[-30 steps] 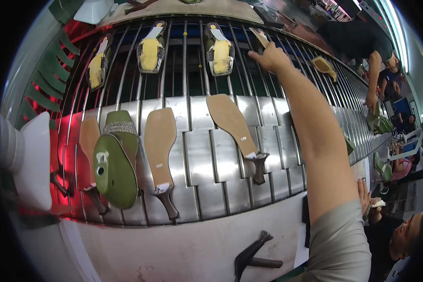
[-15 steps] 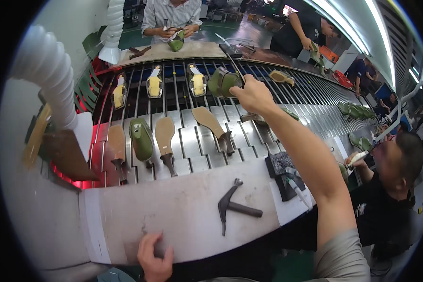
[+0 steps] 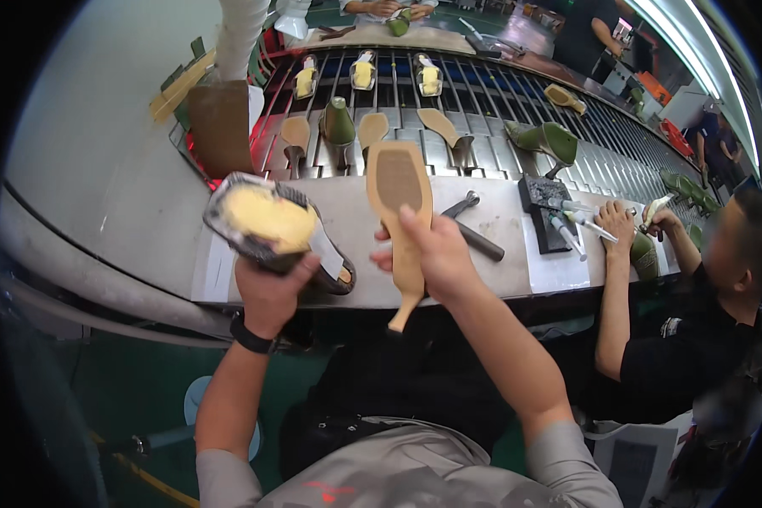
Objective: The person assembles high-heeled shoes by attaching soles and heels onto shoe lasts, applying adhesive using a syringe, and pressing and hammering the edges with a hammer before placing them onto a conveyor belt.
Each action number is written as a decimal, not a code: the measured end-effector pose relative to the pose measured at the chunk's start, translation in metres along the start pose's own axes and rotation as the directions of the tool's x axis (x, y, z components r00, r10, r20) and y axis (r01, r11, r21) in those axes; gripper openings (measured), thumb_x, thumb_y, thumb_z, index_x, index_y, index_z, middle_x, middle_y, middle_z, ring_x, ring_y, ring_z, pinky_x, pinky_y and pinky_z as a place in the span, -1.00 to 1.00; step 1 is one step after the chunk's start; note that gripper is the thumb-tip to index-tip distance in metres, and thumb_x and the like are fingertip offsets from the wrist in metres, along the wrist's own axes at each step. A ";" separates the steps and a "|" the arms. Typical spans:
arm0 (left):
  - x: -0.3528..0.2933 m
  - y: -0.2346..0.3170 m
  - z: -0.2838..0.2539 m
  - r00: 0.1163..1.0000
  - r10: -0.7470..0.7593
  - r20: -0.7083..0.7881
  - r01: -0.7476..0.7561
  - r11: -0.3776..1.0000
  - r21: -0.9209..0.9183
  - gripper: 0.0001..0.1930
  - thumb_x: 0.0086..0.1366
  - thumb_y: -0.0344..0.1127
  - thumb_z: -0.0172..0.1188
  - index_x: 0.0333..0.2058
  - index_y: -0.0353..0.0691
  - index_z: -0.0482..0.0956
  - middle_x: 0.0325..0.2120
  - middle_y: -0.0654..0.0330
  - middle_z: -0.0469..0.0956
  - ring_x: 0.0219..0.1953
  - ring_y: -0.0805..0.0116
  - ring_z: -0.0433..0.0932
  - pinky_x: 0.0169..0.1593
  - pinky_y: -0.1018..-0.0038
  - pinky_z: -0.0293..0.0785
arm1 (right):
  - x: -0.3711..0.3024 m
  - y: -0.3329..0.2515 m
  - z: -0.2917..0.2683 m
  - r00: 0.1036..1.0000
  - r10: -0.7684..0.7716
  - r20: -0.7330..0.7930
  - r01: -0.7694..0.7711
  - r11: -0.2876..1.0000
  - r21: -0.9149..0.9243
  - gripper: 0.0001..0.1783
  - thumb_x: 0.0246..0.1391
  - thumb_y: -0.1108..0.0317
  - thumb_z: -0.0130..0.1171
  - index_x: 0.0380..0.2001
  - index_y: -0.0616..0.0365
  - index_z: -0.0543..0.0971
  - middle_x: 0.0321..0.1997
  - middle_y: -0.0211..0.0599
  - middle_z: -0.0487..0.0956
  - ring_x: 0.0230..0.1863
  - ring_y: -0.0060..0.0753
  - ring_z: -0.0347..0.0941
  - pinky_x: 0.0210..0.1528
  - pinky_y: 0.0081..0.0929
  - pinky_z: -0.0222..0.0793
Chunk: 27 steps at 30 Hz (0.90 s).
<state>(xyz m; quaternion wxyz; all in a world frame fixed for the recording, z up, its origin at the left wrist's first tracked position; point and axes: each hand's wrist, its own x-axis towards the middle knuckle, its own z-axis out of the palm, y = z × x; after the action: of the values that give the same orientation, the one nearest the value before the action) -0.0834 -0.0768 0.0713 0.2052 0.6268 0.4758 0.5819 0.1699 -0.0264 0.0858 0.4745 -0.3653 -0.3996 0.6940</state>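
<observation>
Raised over the near edge of the bench, a lasted shoe (image 3: 267,222) with a yellow-padded underside is gripped in my left hand (image 3: 267,292), its bottom turned up. My right hand (image 3: 436,254) holds a tan shoe sole (image 3: 400,178) upright, thumb on its face; its heel end points down toward me. The two pieces are apart. Behind my right hand lies a hammer (image 3: 483,243) with a dark handle, partly hidden.
Beyond the bench (image 3: 499,195), a slatted conveyor carries heeled soles (image 3: 436,125), green shoes (image 3: 542,140) and several yellow-bottomed lasted shoes (image 3: 363,72). A dark block with white-handled brushes (image 3: 550,216) sits right. A co-worker (image 3: 694,313) handles a green shoe close by.
My right hand has come back from the green shoe on the conveyor and now holds a sole. My left hand, empty on the bench before, now holds a lasted shoe. The view has tilted downward.
</observation>
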 end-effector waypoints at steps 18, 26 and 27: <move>-0.003 -0.059 0.015 0.894 -0.448 0.032 0.340 0.630 -0.698 -0.49 0.46 -0.03 0.32 0.10 -0.41 0.56 -0.07 0.17 0.66 -0.09 0.43 0.64 0.06 0.43 0.56 | 0.054 0.058 0.016 0.908 -0.394 -0.138 0.286 0.828 -0.483 -0.39 0.47 -0.05 0.11 -0.42 0.34 0.67 -0.64 -0.40 0.51 -0.61 -0.58 0.39 -0.50 -0.54 0.29; -0.006 -0.056 0.015 0.911 -0.413 -0.004 0.291 0.650 -0.702 -0.34 0.37 0.05 0.41 0.17 -0.40 0.48 -0.05 0.14 0.64 -0.06 0.37 0.64 0.09 0.42 0.56 | 0.065 0.045 0.015 0.965 -0.146 -0.216 0.078 0.953 -0.294 -0.43 0.42 0.08 0.15 -0.62 0.26 0.53 -0.79 -0.54 0.27 -0.77 -0.67 0.11 -0.69 -0.55 0.00; -0.006 -0.054 0.014 0.911 -0.413 -0.006 0.294 0.659 -0.692 -0.34 0.37 0.05 0.41 0.17 -0.40 0.48 -0.05 0.14 0.64 -0.06 0.37 0.64 0.09 0.42 0.56 | 0.065 0.045 0.014 0.967 -0.142 -0.213 0.078 0.956 -0.282 -0.43 0.42 0.08 0.15 -0.62 0.26 0.53 -0.79 -0.54 0.27 -0.77 -0.67 0.11 -0.69 -0.55 0.00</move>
<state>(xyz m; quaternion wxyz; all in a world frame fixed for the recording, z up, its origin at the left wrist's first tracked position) -0.0891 -0.0528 0.0204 0.4889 0.3537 0.3586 0.7122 0.1228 0.0219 0.0422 0.5014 -0.4821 -0.4528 0.5578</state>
